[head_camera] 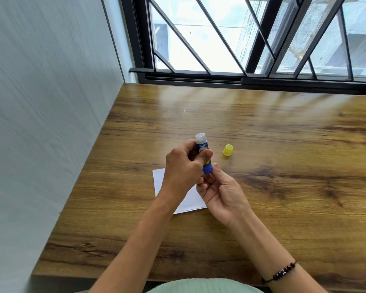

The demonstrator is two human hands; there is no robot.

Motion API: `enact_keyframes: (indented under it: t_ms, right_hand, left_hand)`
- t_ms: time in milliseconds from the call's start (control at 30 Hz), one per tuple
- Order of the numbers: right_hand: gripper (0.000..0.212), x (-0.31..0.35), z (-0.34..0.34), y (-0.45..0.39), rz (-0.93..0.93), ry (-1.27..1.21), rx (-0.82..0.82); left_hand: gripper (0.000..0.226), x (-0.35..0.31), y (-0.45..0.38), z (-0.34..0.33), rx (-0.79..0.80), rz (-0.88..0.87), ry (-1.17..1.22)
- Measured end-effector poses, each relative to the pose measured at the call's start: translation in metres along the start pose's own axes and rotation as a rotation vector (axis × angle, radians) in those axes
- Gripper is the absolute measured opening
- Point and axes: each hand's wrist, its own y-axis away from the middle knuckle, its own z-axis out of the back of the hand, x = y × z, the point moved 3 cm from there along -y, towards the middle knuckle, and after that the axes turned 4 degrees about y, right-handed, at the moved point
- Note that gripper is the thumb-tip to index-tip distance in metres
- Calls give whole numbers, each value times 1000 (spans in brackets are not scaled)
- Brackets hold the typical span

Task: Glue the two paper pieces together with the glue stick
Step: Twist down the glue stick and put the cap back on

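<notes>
A blue glue stick point(202, 147) with its white top uncovered stands upright in the air above the table. My left hand point(183, 168) grips its body. My right hand point(221, 190) pinches its base from below with the fingertips. The yellow cap point(228, 150) lies on the table just to the right of the stick. White paper point(191, 200) lies flat under both hands; most of it is hidden by them, and I cannot tell whether it is one piece or two.
The wooden table point(283, 166) meets a grey wall point(40, 123) on the left. A black-framed window point(241, 77) with bars runs along the far edge. The table's front edge is near my body.
</notes>
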Motion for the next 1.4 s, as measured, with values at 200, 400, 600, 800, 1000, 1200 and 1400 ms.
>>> enact_keyframes:
  t_ms: [200,400,600,800,1000,1200,1400]
  right_hand:
    - [15,3,1,-1,92,27,44]
    - [41,-3,0,-2,-44,22,3]
    - [17,2,2,-3,49,50,7]
    - [19,2,4,-5,13,38,32]
    - [35,1,2,-5,-61,73,-30]
    - [11,5,6,-12,32,87,11]
    - [32,3,3,-8,-75,42,73]
  left_hand:
    - [7,1,-2,1,-8,0,5]
    - [9,3,-3,2,-20,-1,9]
    - [10,4,-4,2,-11,-11,-11]
    - [6,3,-6,0,-1,5,-1]
    - [5,2,-6,-1,0,-7,-16]
    - [7,5,-8,0,-11,-2,-36]
    - [8,3,-6,-1,-16,11,-21]
